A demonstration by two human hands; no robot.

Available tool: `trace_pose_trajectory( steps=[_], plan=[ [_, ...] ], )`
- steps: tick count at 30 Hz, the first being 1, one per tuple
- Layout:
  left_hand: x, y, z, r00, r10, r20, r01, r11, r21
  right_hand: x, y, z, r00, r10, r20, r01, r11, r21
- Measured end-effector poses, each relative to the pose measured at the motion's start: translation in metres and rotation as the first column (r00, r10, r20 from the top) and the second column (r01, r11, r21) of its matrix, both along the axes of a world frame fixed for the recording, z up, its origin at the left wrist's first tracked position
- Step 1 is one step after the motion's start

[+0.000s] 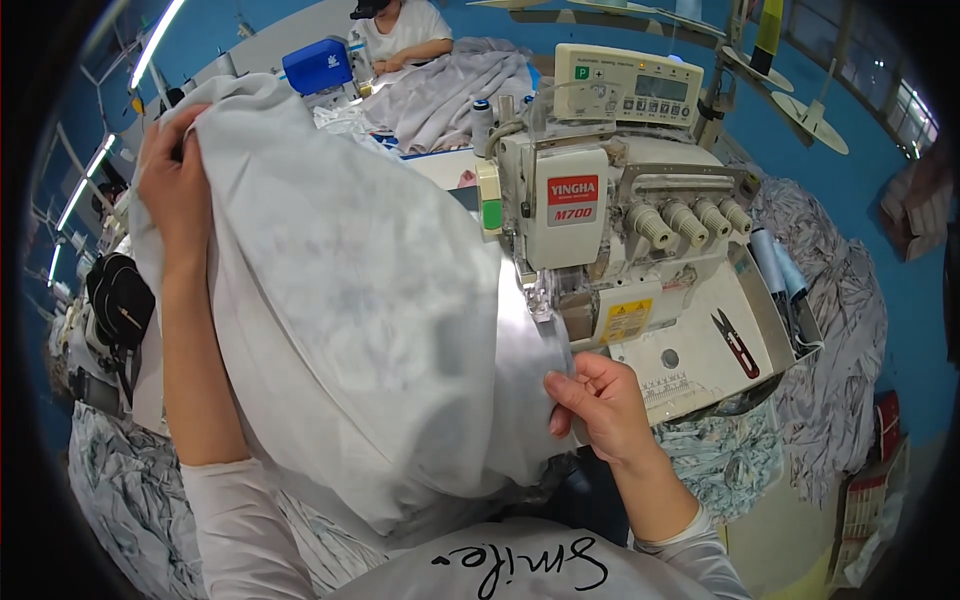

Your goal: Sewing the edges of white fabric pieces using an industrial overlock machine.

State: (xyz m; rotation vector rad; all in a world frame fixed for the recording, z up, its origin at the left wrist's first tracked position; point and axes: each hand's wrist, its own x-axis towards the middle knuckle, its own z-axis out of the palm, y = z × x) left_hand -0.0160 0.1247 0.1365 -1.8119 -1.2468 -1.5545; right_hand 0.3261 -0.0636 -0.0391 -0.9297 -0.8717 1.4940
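Observation:
A large piece of light grey fabric (340,270) spreads from the upper left down across my lap. My left hand (175,175) is raised at its far left corner, with the thumb and fingers closed on the cloth. Close to the sewing machine (570,215), my right hand (600,405) pinches the fabric's right edge between thumb and fingers. That edge runs up to the lit needle area (541,300), where the presser foot partly hides it.
Thread snips (736,345) with dark red handles lie on the machine's bed. Its control panel (628,85) stands behind. Heaped grey fabric (820,300) is at right, patterned cloth (725,455) below. Across the table, a person (405,35) sits at a blue machine (318,66).

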Motion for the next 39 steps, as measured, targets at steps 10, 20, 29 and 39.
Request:
trace_pose_trajectory(
  steps=[10, 20, 29, 39],
  plan=[
    [0.011, -0.159, -0.186, 0.988, -0.156, 0.014, 0.077, 0.408, -0.910, 0.002, 0.002, -0.004, 0.998, 0.010, 0.069, -0.007, 0.999, -0.036],
    [0.013, -0.031, -0.075, 0.996, -0.003, -0.085, -0.001, 0.999, -0.039, 0.003, 0.003, -0.006, 0.999, -0.027, 0.023, 0.027, 1.000, -0.015],
    [-0.020, 0.010, -0.075, 0.990, 0.036, -0.135, -0.105, 0.832, -0.545, 0.001, 0.001, 0.001, 1.000, -0.009, 0.018, 0.010, 1.000, -0.015],
    [0.033, -0.134, -0.170, 0.985, -0.167, -0.032, 0.113, 0.784, -0.610, 0.004, 0.002, -0.003, 0.999, -0.009, 0.033, 0.009, 1.000, -0.005]
  ],
)
